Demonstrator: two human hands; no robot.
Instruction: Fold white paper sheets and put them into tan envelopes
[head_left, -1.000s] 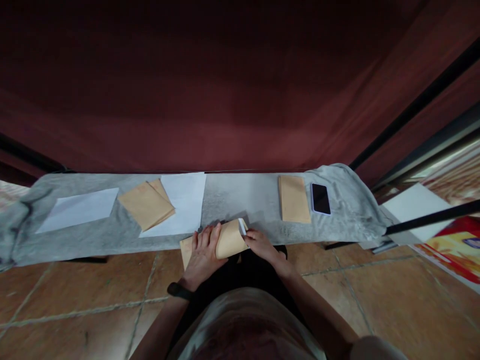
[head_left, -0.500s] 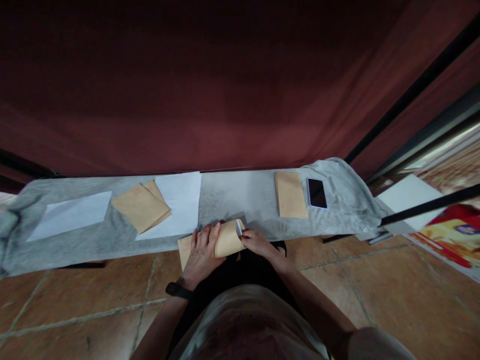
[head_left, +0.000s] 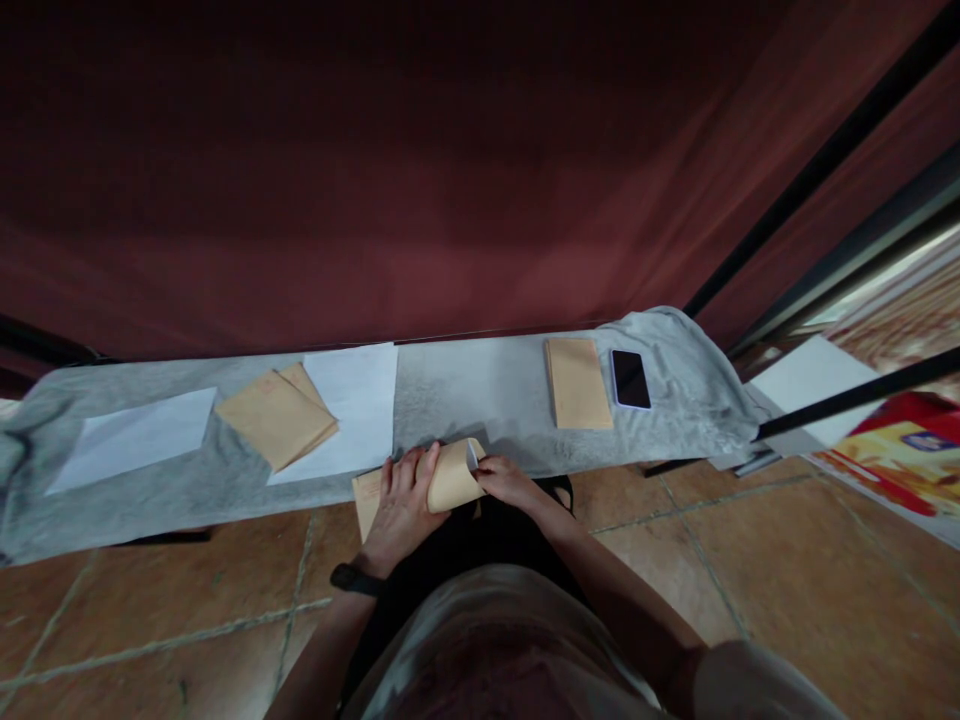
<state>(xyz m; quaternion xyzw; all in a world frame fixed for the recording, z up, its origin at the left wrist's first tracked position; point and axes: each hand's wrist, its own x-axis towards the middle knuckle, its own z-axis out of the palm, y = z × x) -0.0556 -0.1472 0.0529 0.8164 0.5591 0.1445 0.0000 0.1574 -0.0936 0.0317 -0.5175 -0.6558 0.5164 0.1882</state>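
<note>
- The person's left hand (head_left: 405,490) lies spread over a brown envelope (head_left: 455,478), the fingers laid across its upper side and the thumb toward the near side; it is not clenched.
- The right hand (head_left: 506,480) is at the envelope's open end, fingers bent at the mouth. Whether they are clamped on the brown edge or on the white paper (head_left: 472,455) showing inside cannot be told.
- The two hands are apart, with the bulging, curved part of the envelope between them.
- That envelope sits at the near edge of the tabletop (head_left: 465,375), in front of the person's body, with its left corner jutting past the edge.
- A dark band (head_left: 357,579) circles the left wrist.
- Grey cloth (head_left: 694,375) covers the tabletop, wrinkled toward both ends.
- Left of the hands, two overlapping brown envelopes (head_left: 277,418) lie askew, partly on top of a large white sheet (head_left: 360,400).
- Farther left, well apart from the hands, a second white sheet (head_left: 135,438) lies slanted on the cloth.
- To the right, a neat stack of brown envelopes (head_left: 580,385) rests near the far side.
- Just beside that stack lies a dark-screened phone (head_left: 630,379) with a pale rim.
- A dark red drape (head_left: 450,220) rises behind; brown tiles (head_left: 210,590) pave the floor.
</note>
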